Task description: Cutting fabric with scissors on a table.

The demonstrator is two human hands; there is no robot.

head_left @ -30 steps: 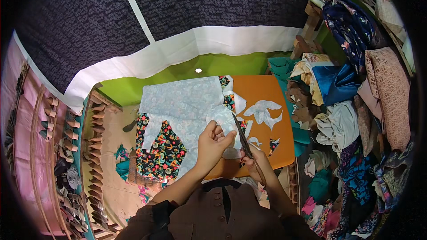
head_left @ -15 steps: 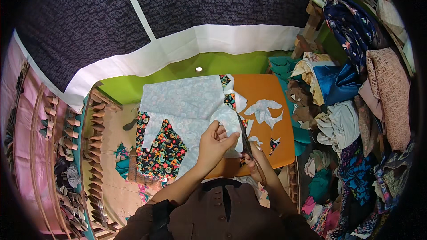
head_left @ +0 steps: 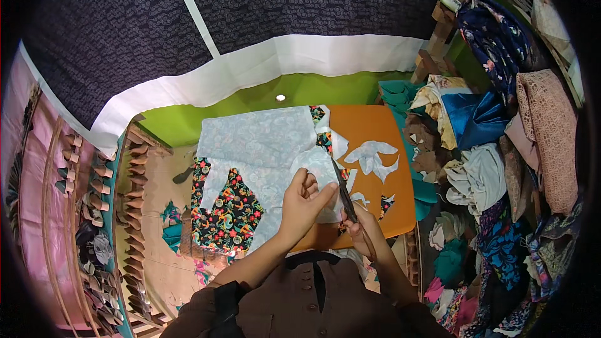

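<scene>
Your left hand [head_left: 305,203] pinches the edge of the pale blue patterned fabric [head_left: 263,144] lying on the orange table [head_left: 375,128]. Your right hand [head_left: 362,233], just right of the left, grips dark scissors [head_left: 343,191] whose blades point away from you along that edge. Black floral fabric [head_left: 228,209] lies under the pale sheet, toward the table's left. White cut scraps [head_left: 374,156] rest on the table's right part. Piled folded cloths [head_left: 482,150] sit beyond the table's right edge.
</scene>
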